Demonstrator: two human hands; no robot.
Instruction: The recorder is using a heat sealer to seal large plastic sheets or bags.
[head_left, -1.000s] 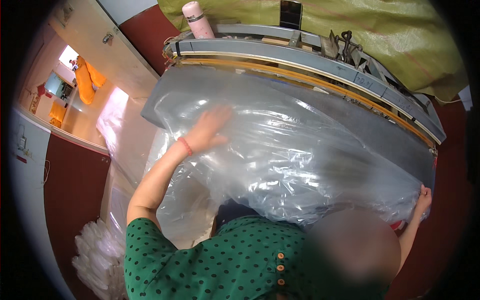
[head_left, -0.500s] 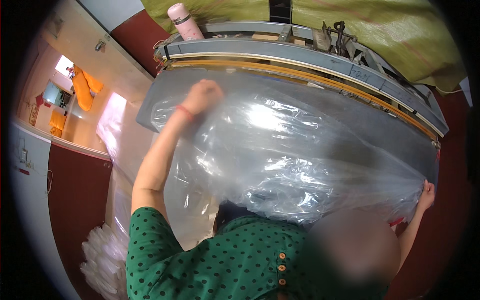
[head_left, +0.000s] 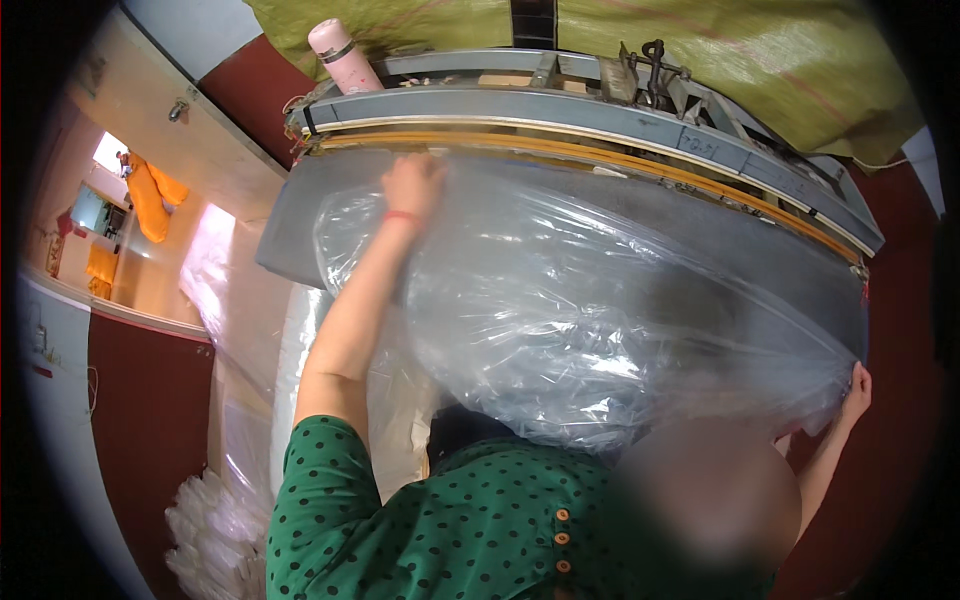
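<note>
A large clear plastic sheet (head_left: 520, 300) spreads wrinkled over a long grey padded work surface (head_left: 285, 220). Up by the far edge, my left hand (head_left: 415, 185) pinches the sheet's upper left part, fingers closed, a red band around the wrist. My right hand (head_left: 857, 392) grips the sheet's right corner at the right end of the surface. Between the two hands the film is drawn in taut diagonal folds, while its near part bunches loosely against my body.
Behind the surface runs a grey metal bar (head_left: 480, 112) with orange strips (head_left: 560, 153) along it. A pink flask (head_left: 343, 55) and a metal clamp (head_left: 655, 75) stand at the back. Bundled clear plastic (head_left: 205, 530) lies lower left, near an open doorway (head_left: 130, 220).
My left hand has moved slightly up toward the bar, drawing the film with it. The folds toward the right corner look tighter. My right hand stays at that corner.
</note>
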